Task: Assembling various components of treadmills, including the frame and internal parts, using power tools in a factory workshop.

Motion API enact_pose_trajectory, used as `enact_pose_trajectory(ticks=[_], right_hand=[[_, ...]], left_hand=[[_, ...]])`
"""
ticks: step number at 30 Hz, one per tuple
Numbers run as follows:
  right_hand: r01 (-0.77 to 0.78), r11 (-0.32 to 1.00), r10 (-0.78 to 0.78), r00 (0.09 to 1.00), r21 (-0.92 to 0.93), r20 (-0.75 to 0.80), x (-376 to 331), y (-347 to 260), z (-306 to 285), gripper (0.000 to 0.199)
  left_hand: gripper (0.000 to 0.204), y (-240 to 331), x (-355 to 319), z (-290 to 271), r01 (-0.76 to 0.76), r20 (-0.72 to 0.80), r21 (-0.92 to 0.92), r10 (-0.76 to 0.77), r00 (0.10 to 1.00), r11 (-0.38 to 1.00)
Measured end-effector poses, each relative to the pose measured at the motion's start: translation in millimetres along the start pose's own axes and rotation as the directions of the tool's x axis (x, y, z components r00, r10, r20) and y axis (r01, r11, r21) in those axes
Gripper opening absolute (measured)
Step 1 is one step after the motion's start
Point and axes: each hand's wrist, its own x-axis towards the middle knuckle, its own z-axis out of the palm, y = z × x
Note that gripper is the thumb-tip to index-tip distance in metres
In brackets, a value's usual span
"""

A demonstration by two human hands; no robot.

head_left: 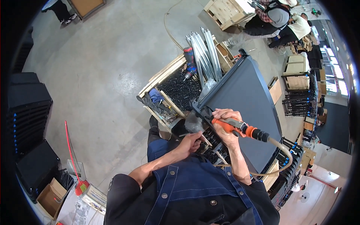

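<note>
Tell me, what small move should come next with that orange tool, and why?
Probably press the orange tool into the dark panel's corner. The right hand already holds its tip there, and the left hand steadies the bracket just below.

You stand on a bare grey concrete floor (101, 63), scuffed and stained in patches. Directly on it ahead of you sits an open wooden crate (165, 80) filled with small black parts, with a bundle of silver metal rods (206, 52) and a power drill (189, 62) resting across its far end, and a pale hose (168, 26) trails over the floor beyond it. To your left, stacks of black panels (28, 108) stand on the floor with an open cardboard box (50, 197) near them, and a pale wooden pallet crate (227, 11) sits at the far side.
</note>
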Motion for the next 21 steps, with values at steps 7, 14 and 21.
enact_pose_trajectory(ticks=[7, 14, 21], right_hand=[[0.056, 0.958, 0.0, 0.981, -0.282, 0.196, 2.5, -18.6, -22.9, 0.056], [-0.048, 0.997, 0.063, 0.963, 0.063, -0.264, -52.0, -33.3, -33.7, 0.057], [-0.154, 0.984, 0.177, 0.842, 0.088, -0.51, -161.5, -62.4, -85.6, 0.053]], left_hand=[[0.044, -12.9, -0.9, 2.3, -0.052, 0.053, 0.19, 0.043, 0.998, 0.98], [0.038, -40.2, 5.9, 5.1, 0.058, -0.041, 0.278, -0.048, 0.998, 0.959], [0.024, -108.6, 36.1, -12.2, 0.134, -0.255, 0.261, -0.066, 0.965, 0.956]])
